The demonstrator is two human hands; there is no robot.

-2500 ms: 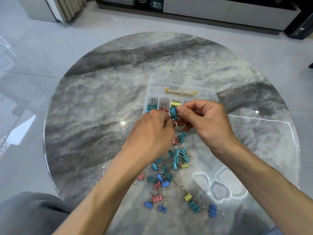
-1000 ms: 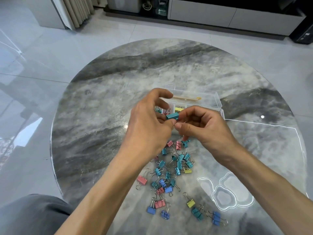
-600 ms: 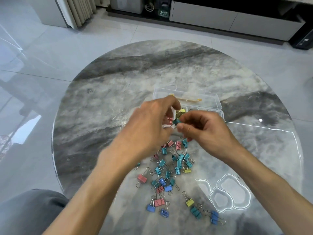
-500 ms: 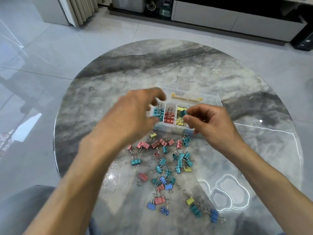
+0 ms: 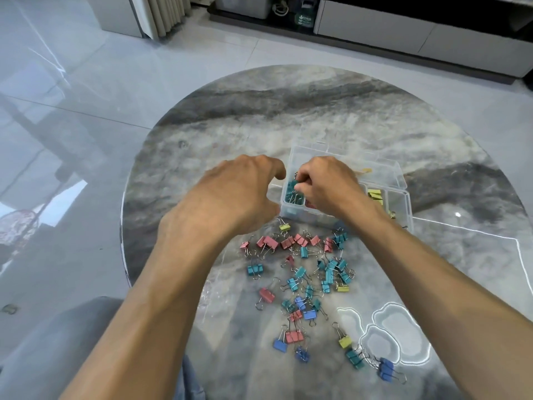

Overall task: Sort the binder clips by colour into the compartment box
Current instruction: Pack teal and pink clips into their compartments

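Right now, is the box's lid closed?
No, the compartment box is open, with teal clips and yellow clips showing inside.

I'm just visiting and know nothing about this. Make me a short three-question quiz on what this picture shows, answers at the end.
1. True or false: the right hand is over the leftmost compartment of the compartment box, where teal clips lie.
2. Which colour fills the compartment to the right of that hand? A) yellow B) blue C) pink
3. Fill in: the loose pile of clips lies on the table, on the side of the box ____ the person.

Key
1. True.
2. A: yellow clips.
3. Nearer. The left hand hovers beside the box with its fingers loosely curled, holding nothing that shows.
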